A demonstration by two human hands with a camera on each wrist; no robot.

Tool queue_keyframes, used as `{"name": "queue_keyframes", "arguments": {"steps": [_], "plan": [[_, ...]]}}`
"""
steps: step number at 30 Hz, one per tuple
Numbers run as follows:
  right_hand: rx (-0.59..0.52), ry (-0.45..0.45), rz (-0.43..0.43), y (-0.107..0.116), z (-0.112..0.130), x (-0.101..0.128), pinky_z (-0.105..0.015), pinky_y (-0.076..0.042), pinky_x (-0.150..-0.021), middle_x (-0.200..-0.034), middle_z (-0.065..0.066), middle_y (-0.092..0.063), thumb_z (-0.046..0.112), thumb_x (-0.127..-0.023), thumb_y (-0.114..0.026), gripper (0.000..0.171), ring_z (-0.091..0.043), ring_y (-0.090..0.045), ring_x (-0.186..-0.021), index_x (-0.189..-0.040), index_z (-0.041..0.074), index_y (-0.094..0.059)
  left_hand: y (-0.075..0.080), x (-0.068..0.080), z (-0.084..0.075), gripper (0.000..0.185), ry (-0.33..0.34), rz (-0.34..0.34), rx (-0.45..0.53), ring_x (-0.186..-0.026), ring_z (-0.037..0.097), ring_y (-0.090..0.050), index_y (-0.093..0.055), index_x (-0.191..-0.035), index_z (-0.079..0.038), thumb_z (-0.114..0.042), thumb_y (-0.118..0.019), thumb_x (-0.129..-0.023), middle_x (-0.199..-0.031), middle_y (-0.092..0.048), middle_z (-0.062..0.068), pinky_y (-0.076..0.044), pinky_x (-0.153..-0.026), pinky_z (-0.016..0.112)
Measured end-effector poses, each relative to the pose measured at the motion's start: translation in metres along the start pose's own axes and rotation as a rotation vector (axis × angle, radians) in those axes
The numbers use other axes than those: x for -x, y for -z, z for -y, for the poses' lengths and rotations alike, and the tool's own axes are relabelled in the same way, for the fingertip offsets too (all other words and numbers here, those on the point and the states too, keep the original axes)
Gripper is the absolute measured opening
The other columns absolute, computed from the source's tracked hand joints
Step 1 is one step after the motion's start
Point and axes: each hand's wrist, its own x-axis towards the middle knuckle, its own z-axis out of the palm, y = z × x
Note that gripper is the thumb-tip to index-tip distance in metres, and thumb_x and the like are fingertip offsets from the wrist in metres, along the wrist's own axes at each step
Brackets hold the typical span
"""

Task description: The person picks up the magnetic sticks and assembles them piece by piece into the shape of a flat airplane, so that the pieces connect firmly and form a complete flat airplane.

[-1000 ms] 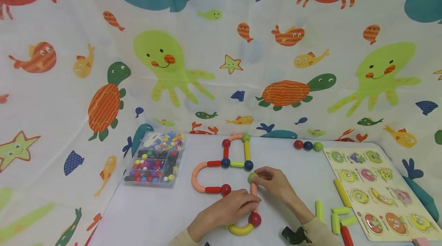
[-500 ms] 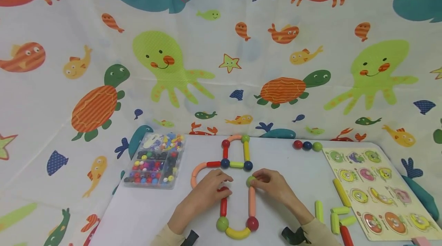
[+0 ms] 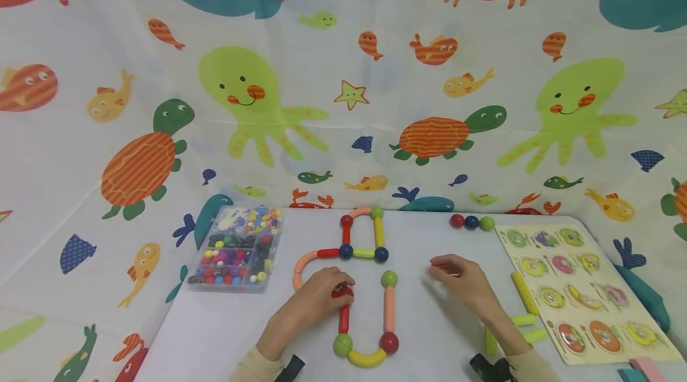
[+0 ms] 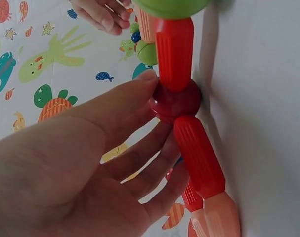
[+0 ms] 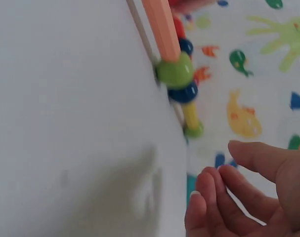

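Observation:
My left hand (image 3: 308, 304) holds a red ball (image 4: 177, 103), thumb on one side and fingers on the other. A red rod (image 4: 174, 54) and another red rod (image 4: 199, 155) meet at that ball. In the head view, the chain runs down to a green ball (image 3: 342, 345), a curved yellow rod (image 3: 367, 359) and a second red ball (image 3: 389, 343). From there a salmon rod (image 3: 389, 308) rises to a green ball (image 3: 389, 278). My right hand (image 3: 467, 283) hovers to the right of this ball, apart from it, fingers loosely bent and holding nothing.
Behind stands a joined loop with blue balls (image 3: 381, 254) and a yellow rod (image 3: 378, 231). A compartment box of beads (image 3: 236, 275) lies left. Right are a food-picture board (image 3: 582, 310), a loose yellow rod (image 3: 524, 292) and green rods (image 3: 491, 340). A blue ball (image 3: 472, 222) sits between two others.
My left hand has moved from the salmon rod up and left to the red ball. The right hand has let go of the green ball and moved right.

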Motion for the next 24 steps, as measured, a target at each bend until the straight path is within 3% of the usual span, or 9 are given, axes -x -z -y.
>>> {"name": "queue_keyframes", "arguments": {"steps": [6, 15, 18, 24], "plan": [[0.056, -0.085, -0.069, 0.046, -0.032, 0.013, -0.041, -0.053, -0.094, -0.124, -0.009, -0.071, 0.046, -0.097, -0.066, 0.048, -0.029, -0.063, -0.119, -0.131, 0.012, -0.066, 0.001, -0.002, 0.002, 0.031, 0.027, 0.020, 0.026, -0.091, 0.005, -0.057, -0.071, -0.120, -0.017, -0.028, -0.077, -0.091, -0.099, -0.065, -0.008, -0.053, -0.083, 0.022], [0.117, -0.196, -0.139, 0.087, -0.066, 0.043, -0.021, -0.047, -0.077, -0.127, -0.013, -0.070, 0.058, -0.094, -0.064, 0.061, -0.034, -0.061, -0.120, -0.132, 0.010, -0.065, 0.000, -0.003, 0.005, 0.032, 0.016, 0.021, 0.062, -0.092, 0.006, -0.058, -0.071, -0.120, -0.016, -0.027, -0.076, -0.092, -0.101, -0.066, -0.008, -0.053, -0.083, 0.021], [0.147, -0.216, -0.150, 0.094, -0.074, 0.051, -0.021, -0.047, -0.074, -0.124, -0.013, -0.071, 0.053, -0.094, -0.066, 0.057, -0.034, -0.063, -0.117, -0.131, 0.010, -0.066, 0.000, -0.003, 0.005, 0.032, 0.019, 0.021, 0.069, -0.092, 0.005, -0.059, -0.070, -0.121, -0.016, -0.027, -0.076, -0.092, -0.102, -0.066, -0.008, -0.054, -0.083, 0.021], [0.208, -0.175, -0.098, 0.101, -0.093, 0.061, -0.033, -0.055, -0.079, -0.112, -0.013, -0.074, 0.024, -0.096, -0.070, 0.038, -0.030, -0.066, -0.103, -0.127, 0.003, -0.066, 0.001, -0.002, 0.005, 0.032, 0.019, 0.020, 0.067, -0.094, 0.005, -0.059, -0.070, -0.122, -0.016, -0.028, -0.075, -0.093, -0.102, -0.066, -0.010, -0.054, -0.085, 0.023]]}}
